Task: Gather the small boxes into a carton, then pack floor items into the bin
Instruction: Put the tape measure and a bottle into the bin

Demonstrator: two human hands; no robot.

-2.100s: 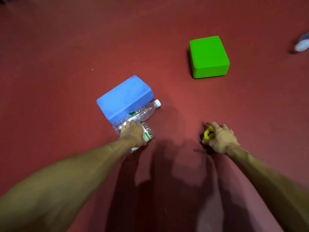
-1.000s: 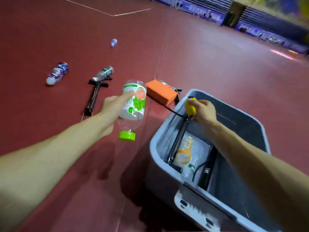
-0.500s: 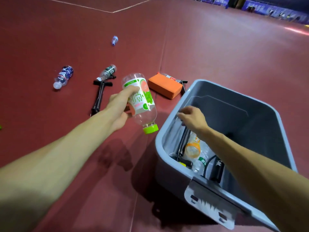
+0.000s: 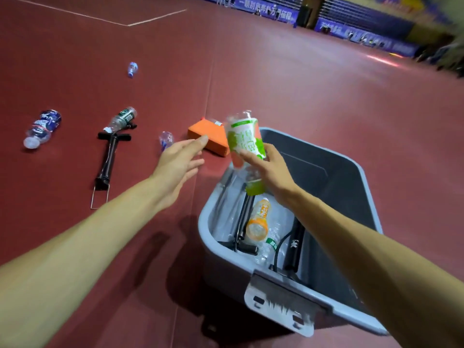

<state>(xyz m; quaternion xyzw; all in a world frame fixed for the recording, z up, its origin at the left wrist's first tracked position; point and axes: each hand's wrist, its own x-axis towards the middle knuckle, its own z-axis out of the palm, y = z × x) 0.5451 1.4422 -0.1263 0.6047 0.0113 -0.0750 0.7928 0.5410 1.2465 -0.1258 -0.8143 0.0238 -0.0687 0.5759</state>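
Nearest, at 5 o'clock in the view, the grey plastic bin (image 4: 326, 177) already holds an orange-capped drink bottle (image 4: 259, 217), a black hand pump (image 4: 242, 222) and some clear crushed bottles, so the floor-packing stage looks well under way. No carton or small boxes show, so that first part cannot be judged.

Over the bin's 11 o'clock corner the right hand (image 4: 272, 169) grips a clear plastic bottle with a green-and-white label (image 4: 244, 139), green cap down, not yet dropped in. At 9 o'clock from it the left hand (image 4: 179, 159) is released, fingers straight and empty, above the red floor (image 4: 326, 96).

Left to collect:
- a small crumpled clear bottle (image 4: 165, 139) just beyond those fingertips
- an orange foam block (image 4: 208, 136) beside the bin's far corner
- a second black pump (image 4: 109, 156) at 9 o'clock, with a green-labelled bottle (image 4: 123, 119) at its handle
- a blue-labelled bottle (image 4: 41, 128) further out
- a small far bottle (image 4: 132, 69) at 11 o'clock

Nothing seems to block the bin's mouth.
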